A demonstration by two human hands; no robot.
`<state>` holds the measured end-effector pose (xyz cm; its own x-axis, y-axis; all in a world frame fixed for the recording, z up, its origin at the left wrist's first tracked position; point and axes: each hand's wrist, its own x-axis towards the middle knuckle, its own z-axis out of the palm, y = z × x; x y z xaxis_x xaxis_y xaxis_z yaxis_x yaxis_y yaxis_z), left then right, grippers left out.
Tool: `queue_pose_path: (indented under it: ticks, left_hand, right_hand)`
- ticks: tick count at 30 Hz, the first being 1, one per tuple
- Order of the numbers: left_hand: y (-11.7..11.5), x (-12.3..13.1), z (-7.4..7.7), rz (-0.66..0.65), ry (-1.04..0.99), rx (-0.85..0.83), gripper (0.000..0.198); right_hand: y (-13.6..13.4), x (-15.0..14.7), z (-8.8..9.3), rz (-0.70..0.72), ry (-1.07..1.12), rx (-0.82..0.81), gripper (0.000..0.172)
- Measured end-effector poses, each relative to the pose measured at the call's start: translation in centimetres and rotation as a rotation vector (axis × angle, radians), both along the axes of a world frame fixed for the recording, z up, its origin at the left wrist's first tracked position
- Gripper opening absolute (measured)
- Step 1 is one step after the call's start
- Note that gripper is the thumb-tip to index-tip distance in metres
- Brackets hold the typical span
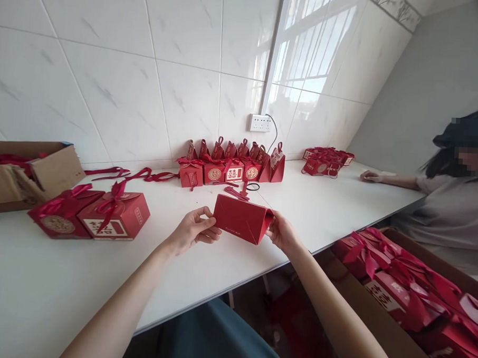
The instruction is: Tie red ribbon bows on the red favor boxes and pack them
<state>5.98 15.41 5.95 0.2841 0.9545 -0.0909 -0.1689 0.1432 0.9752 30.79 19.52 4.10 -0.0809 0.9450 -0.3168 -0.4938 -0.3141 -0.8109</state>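
A plain-sided red gift box [241,218], partly folded, is held above the white table between my two hands. My left hand [195,230] pinches its left end between thumb and fingers. At the right end, my right hand [283,232] grips the edge beside a dark opening; some of its fingers are hidden behind the card. Just beyond the box lie short red strips [237,193] and a thin black ring [253,187]. Two finished red boxes with ribbon bows [114,213] sit to the left of my left hand.
Several small red boxes [234,172] line the wall under a power strip [260,123]. Loose ribbon [144,175] trails toward a cardboard carton [59,168] at left. More boxes [322,164] stand at back right. A co-worker's hand [371,176] rests there; a carton of ribboned boxes [392,294] sits below the table edge.
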Motion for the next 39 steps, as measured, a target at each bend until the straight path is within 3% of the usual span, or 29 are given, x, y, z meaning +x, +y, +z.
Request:
queue_pose_path:
  ticks: [4,9,12,14,17,20,23,28,31,35,39]
  left_hand:
    - [-0.1,0.2,0.0,-0.025,0.036,0.004,0.048]
    - [0.4,0.1,-0.5,-0.03,0.038,-0.025,0.043]
    - [0.5,0.4,-0.8,0.008,-0.085,-0.009,0.05]
    - [0.4,0.6,-0.9,-0.001,-0.144,0.066,0.065]
    - [0.2,0.7,-0.8,-0.033,-0.08,0.209,0.075]
    - [-0.1,0.7,-0.7,-0.069,-0.014,0.319,0.078]
    - [-0.2,0.6,-0.6,-0.111,0.005,0.361,0.079]
    - [0.1,0.3,-1.1,-0.136,0.042,0.289,0.077]
    - [0.2,0.3,-1.3,-0.161,0.064,0.129,0.074]
    - [-0.2,1.1,-1.4,-0.192,0.103,-0.066,0.069]
    - [-0.5,1.4,-1.3,-0.218,0.128,-0.142,0.068]
  right_hand:
    - [-0.7,0.5,0.3,-0.032,-0.01,0.011,0.023]
    - [-1.9,1.0,2.0,-0.077,-0.049,0.113,0.022]
    - [-3.2,1.0,2.0,-0.134,-0.159,0.302,0.024]
    - [-4.1,1.0,1.0,-0.249,-0.366,0.53,0.035]
    - [-5.1,1.4,-1.4,-0.401,-0.689,0.791,0.042]
    - [-5.3,2.4,-3.6,-0.446,-0.919,0.896,0.034]
    - [-5.4,3.6,-4.4,-0.469,-1.028,0.936,0.036]
    - [-6.7,4.7,-2.6,-0.437,-1.086,0.954,0.038]
    - [-8.3,4.2,-0.4,-0.267,-1.053,0.814,0.045]
    - [-9.4,2.5,2.2,-0.021,-0.686,0.422,0.053]
    - [-8.8,1.2,3.1,0.001,-0.388,0.242,0.053]
